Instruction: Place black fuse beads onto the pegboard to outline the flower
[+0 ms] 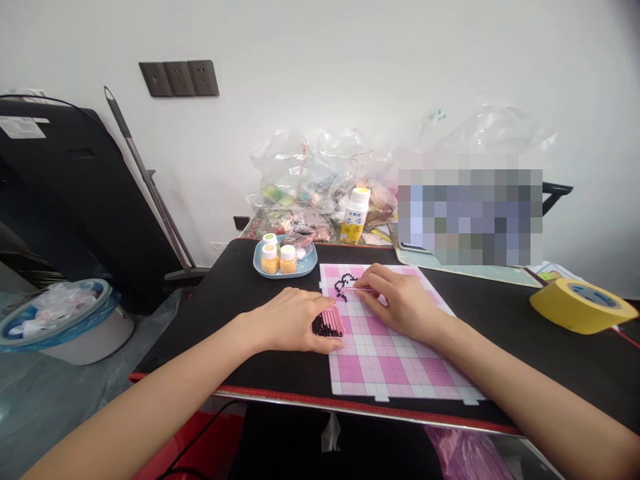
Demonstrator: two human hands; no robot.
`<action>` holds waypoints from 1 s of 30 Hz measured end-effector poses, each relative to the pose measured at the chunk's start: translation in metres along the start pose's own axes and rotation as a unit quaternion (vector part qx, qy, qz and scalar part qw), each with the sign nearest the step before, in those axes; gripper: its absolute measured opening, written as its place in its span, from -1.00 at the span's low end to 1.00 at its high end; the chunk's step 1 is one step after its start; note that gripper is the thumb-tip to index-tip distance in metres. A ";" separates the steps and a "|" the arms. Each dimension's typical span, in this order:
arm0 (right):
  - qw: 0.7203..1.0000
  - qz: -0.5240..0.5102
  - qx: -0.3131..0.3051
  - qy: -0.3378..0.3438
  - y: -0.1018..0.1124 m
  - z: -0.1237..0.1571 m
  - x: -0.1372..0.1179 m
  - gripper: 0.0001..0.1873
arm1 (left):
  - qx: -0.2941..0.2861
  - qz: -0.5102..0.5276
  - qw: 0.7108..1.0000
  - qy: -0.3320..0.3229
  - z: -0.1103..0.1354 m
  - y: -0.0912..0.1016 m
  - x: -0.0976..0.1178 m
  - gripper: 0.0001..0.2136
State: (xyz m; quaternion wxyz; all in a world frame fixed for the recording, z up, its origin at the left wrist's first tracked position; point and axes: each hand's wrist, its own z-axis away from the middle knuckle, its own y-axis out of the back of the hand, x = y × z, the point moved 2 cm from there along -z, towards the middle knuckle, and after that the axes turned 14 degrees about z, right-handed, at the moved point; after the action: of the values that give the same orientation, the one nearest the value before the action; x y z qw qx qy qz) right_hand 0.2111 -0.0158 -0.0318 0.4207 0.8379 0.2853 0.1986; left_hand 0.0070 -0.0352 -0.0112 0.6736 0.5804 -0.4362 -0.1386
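Observation:
My left hand point(295, 319) grips a small pink ribbed tray point(336, 317) of black beads point(325, 327) at the left edge of a pegboard point(385, 367) with a pink-and-white checked pattern. Between the fingers of my right hand point(395, 300) is a thin pink tool point(356, 289), perhaps tweezers; its tip lies at the bead outline. That outline point(341, 285), a curvy line of black beads, sits on the far left part of the board. My right fingers cover some of its right side.
Behind the board, a blue plate point(260, 267) carries several small bead jars point(271, 260). A white-and-yellow bottle point(355, 217) stands before plastic bags point(305, 193). Yellow tape point(580, 307) lies at the right. A lined bin point(90, 333) stands on the floor at left.

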 end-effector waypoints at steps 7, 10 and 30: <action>1.000 -0.002 0.001 -0.002 0.000 0.000 -0.001 -0.77 | -0.006 -0.002 1.000 0.004 0.000 0.001 0.001 -0.46; 1.000 -0.002 0.003 0.001 0.000 0.000 -0.001 -0.76 | -0.001 -0.002 1.000 0.005 0.000 0.001 0.002 -0.47; 1.000 -0.009 -0.008 0.004 -0.001 0.000 -0.001 -0.80 | -0.013 -0.015 1.000 0.002 0.000 0.001 0.000 -0.40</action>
State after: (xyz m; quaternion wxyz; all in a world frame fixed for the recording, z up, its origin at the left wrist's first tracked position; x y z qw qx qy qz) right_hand 0.2103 -0.0157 -0.0325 0.4280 0.8314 0.2926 0.2000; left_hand 0.0068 -0.0355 -0.0104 0.6793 0.5787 -0.4243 -0.1536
